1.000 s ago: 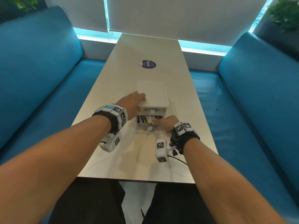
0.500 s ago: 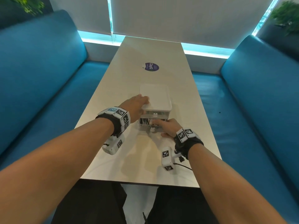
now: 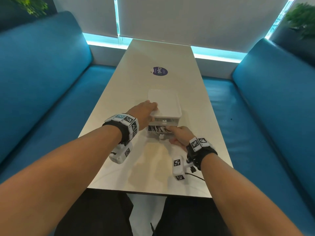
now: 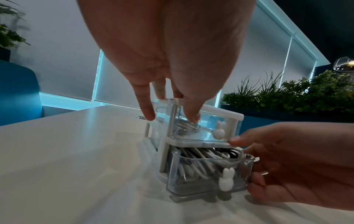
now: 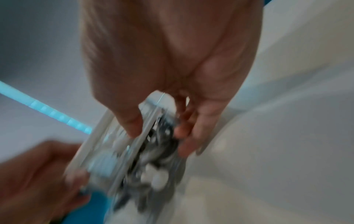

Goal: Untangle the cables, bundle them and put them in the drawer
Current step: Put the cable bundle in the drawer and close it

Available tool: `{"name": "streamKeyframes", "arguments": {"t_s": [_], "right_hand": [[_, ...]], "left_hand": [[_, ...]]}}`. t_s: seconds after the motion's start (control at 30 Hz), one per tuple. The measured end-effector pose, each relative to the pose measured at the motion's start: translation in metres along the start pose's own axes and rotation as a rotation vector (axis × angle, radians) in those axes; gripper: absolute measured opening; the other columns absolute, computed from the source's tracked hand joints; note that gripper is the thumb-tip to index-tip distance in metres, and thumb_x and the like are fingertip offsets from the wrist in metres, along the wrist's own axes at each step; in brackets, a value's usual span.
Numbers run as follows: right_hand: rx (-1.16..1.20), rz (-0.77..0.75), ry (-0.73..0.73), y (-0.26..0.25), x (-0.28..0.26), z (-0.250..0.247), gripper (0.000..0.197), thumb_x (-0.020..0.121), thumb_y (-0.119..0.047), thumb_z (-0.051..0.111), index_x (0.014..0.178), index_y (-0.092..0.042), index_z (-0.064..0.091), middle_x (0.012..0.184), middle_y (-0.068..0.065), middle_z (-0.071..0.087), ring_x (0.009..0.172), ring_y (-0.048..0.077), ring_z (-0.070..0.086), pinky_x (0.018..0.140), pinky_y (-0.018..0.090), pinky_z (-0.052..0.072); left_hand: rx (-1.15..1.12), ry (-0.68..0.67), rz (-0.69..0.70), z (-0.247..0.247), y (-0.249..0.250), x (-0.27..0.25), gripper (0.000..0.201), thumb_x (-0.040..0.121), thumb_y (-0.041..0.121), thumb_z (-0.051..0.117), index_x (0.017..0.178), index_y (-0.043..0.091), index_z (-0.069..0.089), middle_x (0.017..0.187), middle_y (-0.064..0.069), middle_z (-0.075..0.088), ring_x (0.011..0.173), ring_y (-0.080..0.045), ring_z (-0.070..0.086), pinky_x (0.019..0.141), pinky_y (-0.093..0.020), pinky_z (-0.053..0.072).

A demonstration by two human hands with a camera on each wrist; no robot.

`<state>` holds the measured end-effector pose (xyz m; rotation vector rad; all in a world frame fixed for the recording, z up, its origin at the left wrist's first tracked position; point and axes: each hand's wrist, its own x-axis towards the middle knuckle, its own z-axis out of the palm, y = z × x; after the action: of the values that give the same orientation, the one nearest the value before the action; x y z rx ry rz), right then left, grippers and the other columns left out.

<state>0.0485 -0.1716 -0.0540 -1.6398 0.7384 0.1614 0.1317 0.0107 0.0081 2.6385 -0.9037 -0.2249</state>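
Observation:
A small clear drawer box (image 3: 163,103) with a white top stands mid-table. Its lower drawer (image 3: 158,132) (image 4: 201,178) is pulled partly out and holds coiled white and black cables (image 4: 203,157) (image 3: 157,128). The upper drawer (image 4: 206,125) is closed, with a white cable inside. My left hand (image 3: 144,111) (image 4: 170,116) grips the box's top left front corner, fingers down the side and thumb on the front. My right hand (image 3: 180,135) (image 4: 287,163) holds the lower drawer's right front corner, thumb tip on the shelf above. The right wrist view is blurred; my right hand (image 5: 159,133) shows there at the drawer.
The long pale table (image 3: 153,176) has a round purple sticker (image 3: 159,71) beyond the box, and its near edge is close to my lap. Blue benches (image 3: 42,99) (image 3: 272,108) run along both sides. Plants (image 4: 306,94) and a blinded window stand behind.
My right hand has shifted from over the cables to the lower drawer's right front corner, and the drawer looks slightly further in. My left hand has stayed on the box.

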Motion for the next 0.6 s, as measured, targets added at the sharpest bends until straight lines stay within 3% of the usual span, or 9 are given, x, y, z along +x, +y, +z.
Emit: {"name": "streamKeyframes", "arguments": {"t_s": [0.07, 0.13, 0.2, 0.27, 0.33, 0.4, 0.47, 0.53, 0.6], "right_hand": [[0.132, 0.031, -0.024, 0.003, -0.003, -0.012, 0.030, 0.092, -0.016, 0.067, 0.113, 0.004, 0.062, 0.112, 0.029, 0.066, 0.090, 0.032, 0.065, 0.069, 0.033, 0.061], [0.160, 0.021, -0.007, 0.005, -0.001, -0.017, 0.015, 0.092, -0.007, 0.064, 0.104, 0.001, 0.063, 0.108, 0.028, 0.064, 0.090, 0.031, 0.064, 0.077, 0.038, 0.061], [0.091, 0.021, 0.003, 0.002, 0.001, -0.019, 0.007, 0.089, -0.007, 0.065, 0.095, -0.007, 0.061, 0.101, 0.019, 0.063, 0.083, 0.027, 0.064, 0.073, 0.035, 0.061], [-0.049, 0.003, 0.037, 0.001, 0.006, -0.017, 0.013, 0.084, -0.012, 0.067, 0.094, -0.010, 0.058, 0.095, 0.014, 0.062, 0.075, 0.025, 0.064, 0.062, 0.029, 0.058], [-0.234, -0.065, 0.149, 0.000, 0.010, -0.012, 0.020, 0.077, -0.021, 0.067, 0.087, -0.007, 0.056, 0.081, 0.011, 0.064, 0.063, 0.025, 0.065, 0.058, 0.031, 0.058], [-0.328, -0.084, 0.257, -0.001, 0.010, -0.007, 0.029, 0.074, -0.025, 0.068, 0.095, -0.010, 0.054, 0.082, 0.009, 0.065, 0.065, 0.027, 0.068, 0.063, 0.040, 0.062], [-0.310, -0.076, 0.239, 0.001, 0.009, -0.004, 0.032, 0.080, -0.022, 0.066, 0.106, -0.015, 0.049, 0.090, 0.008, 0.063, 0.069, 0.024, 0.067, 0.065, 0.036, 0.061], [-0.183, -0.087, 0.117, 0.005, 0.011, -0.007, 0.043, 0.084, -0.020, 0.065, 0.122, -0.015, 0.046, 0.097, 0.012, 0.065, 0.070, 0.023, 0.067, 0.057, 0.031, 0.057], [0.030, -0.107, -0.041, 0.007, 0.011, -0.013, 0.062, 0.082, -0.014, 0.067, 0.137, -0.015, 0.040, 0.105, 0.020, 0.065, 0.073, 0.026, 0.064, 0.061, 0.032, 0.051]], "left_hand": [[-0.005, 0.009, 0.005, 0.001, 0.001, -0.001, 0.046, 0.097, 0.016, 0.058, 0.141, 0.017, 0.043, 0.140, -0.006, 0.051, 0.136, -0.029, 0.043, 0.108, -0.047, 0.039], [-0.013, 0.013, 0.012, 0.002, 0.002, -0.002, 0.046, 0.098, 0.017, 0.058, 0.141, 0.017, 0.043, 0.141, -0.005, 0.051, 0.137, -0.029, 0.042, 0.109, -0.045, 0.038], [-0.013, 0.014, 0.017, 0.002, 0.003, -0.003, 0.047, 0.098, 0.017, 0.057, 0.142, 0.016, 0.042, 0.141, -0.005, 0.052, 0.137, -0.029, 0.042, 0.110, -0.044, 0.037], [-0.008, 0.012, 0.016, 0.002, 0.003, -0.004, 0.047, 0.098, 0.018, 0.057, 0.143, 0.017, 0.042, 0.142, -0.004, 0.051, 0.137, -0.029, 0.042, 0.110, -0.044, 0.036], [-0.015, 0.014, 0.017, 0.003, 0.003, -0.005, 0.046, 0.098, 0.018, 0.058, 0.142, 0.017, 0.043, 0.140, -0.003, 0.052, 0.135, -0.028, 0.044, 0.109, -0.043, 0.038], [-0.022, 0.014, 0.019, 0.002, 0.003, -0.006, 0.046, 0.097, 0.018, 0.058, 0.141, 0.017, 0.044, 0.138, -0.004, 0.052, 0.131, -0.029, 0.047, 0.107, -0.044, 0.040], [-0.019, 0.009, 0.016, 0.000, 0.003, -0.006, 0.046, 0.097, 0.018, 0.058, 0.141, 0.017, 0.044, 0.138, -0.004, 0.052, 0.132, -0.030, 0.046, 0.107, -0.046, 0.039], [-0.028, 0.008, 0.000, -0.001, 0.002, -0.006, 0.045, 0.097, 0.016, 0.058, 0.140, 0.018, 0.045, 0.138, -0.005, 0.051, 0.132, -0.030, 0.047, 0.107, -0.045, 0.039], [-0.034, 0.014, -0.001, -0.002, 0.002, -0.006, 0.044, 0.097, 0.015, 0.058, 0.139, 0.019, 0.046, 0.138, -0.005, 0.050, 0.130, -0.030, 0.049, 0.106, -0.046, 0.040]]}}
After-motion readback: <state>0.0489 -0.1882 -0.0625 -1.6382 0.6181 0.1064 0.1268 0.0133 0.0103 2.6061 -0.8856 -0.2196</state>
